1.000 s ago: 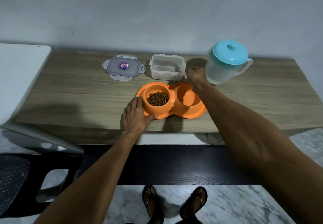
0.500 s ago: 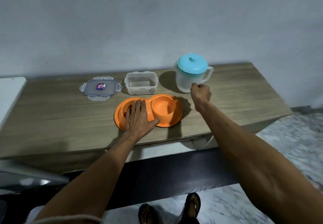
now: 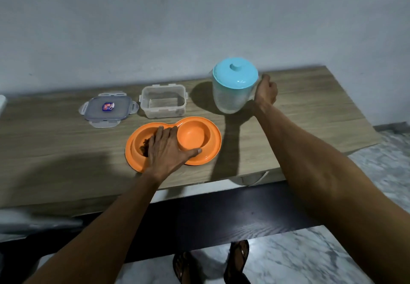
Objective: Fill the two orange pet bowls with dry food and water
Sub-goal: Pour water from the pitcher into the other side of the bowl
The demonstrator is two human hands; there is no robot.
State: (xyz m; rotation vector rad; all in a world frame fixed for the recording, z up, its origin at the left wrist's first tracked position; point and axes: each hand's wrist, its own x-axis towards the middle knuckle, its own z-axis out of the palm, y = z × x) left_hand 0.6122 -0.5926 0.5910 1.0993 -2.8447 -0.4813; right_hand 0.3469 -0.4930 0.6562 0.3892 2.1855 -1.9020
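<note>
An orange double pet bowl (image 3: 214, 141) lies on the wooden table (image 3: 55, 141). Its left bowl holds brown dry food (image 3: 145, 147), mostly hidden under my left hand (image 3: 166, 150), which rests flat across it with straight fingers. The right bowl (image 3: 193, 135) looks dry, with nothing in it. My right hand (image 3: 266, 90) grips the handle of a clear pitcher with a turquoise lid (image 3: 235, 84), which seems lifted slightly off the table behind the bowls.
A clear plastic food container (image 3: 164, 101) stands open behind the bowls, with its clip lid (image 3: 107, 108) to its left. The wall runs close behind. The table's front edge is near my legs, and a marble floor lies below.
My right hand reached to the pitcher's handle and closed round it; the pitcher now looks raised. My left hand stayed flat on the food bowl. The camera moved closer.
</note>
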